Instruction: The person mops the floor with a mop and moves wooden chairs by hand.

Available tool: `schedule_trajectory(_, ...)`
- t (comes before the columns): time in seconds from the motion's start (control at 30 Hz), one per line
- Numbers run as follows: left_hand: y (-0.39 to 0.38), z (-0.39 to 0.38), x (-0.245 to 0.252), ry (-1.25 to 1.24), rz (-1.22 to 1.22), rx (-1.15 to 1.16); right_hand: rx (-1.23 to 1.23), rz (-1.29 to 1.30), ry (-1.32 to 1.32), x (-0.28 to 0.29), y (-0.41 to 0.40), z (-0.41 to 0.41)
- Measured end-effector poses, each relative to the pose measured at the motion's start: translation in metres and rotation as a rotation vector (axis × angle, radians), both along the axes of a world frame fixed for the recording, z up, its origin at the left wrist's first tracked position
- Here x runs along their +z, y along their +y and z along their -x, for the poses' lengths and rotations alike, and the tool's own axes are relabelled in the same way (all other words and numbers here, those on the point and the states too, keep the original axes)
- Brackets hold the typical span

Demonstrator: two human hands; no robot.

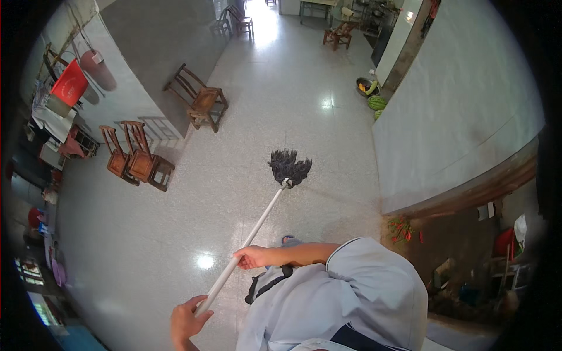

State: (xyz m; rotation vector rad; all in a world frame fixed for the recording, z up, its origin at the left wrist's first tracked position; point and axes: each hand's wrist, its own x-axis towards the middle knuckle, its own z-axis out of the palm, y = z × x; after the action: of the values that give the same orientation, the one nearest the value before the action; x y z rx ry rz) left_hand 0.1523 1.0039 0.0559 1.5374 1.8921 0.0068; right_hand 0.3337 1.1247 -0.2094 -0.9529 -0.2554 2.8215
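Note:
A mop with a dark string head point(290, 167) and a pale handle point(263, 217) reaches diagonally across the view. The strands lie spread on the speckled floor ahead of me. My left hand point(189, 318) is closed around the upper end of the handle, at the lower left. Farther down the handle, my right hand point(251, 257) grips it, with the forearm coming in from the right. Part of a foot in a sandal point(288, 239) shows just beyond that forearm.
Two wooden chairs point(142, 162) stand at the left, and another wooden chair point(205, 100) is by the grey wall's corner. Watermelons point(376, 103) and a metal basin point(363, 83) sit along the right wall. Red chilies point(400, 230) lie near the doorway at right.

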Motion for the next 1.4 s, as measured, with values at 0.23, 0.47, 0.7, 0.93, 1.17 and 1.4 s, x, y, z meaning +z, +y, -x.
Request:
schedule_trajectory(0.23,0.029,-0.048,-0.064,-0.080,-0.082,0.040,-0.298,-0.001,-0.271,-0.029,0.029,-0.042)
schedule_trajectory(0.47,0.112,-0.141,-0.120,-0.064,-0.156,-0.253,-0.792,0.220,-0.212,-0.010,0.081,-0.116)
schedule_trajectory(0.7,0.204,-0.255,-0.184,-0.077,-0.324,-0.506,-0.889,-0.048,-0.253,-0.053,0.145,-0.208)
schedule_trajectory(0.93,0.203,-0.290,-0.154,0.022,-0.198,-0.577,-0.677,-0.003,-0.449,-0.040,0.161,-0.252)
schedule_trajectory(1.17,0.135,-0.204,-0.059,0.131,-0.122,-0.540,-0.506,0.108,-0.319,-0.038,0.134,-0.195)
schedule_trajectory(1.4,0.098,-0.137,0.057,0.131,-0.208,-0.290,-0.217,0.276,0.022,-0.005,0.101,-0.136)
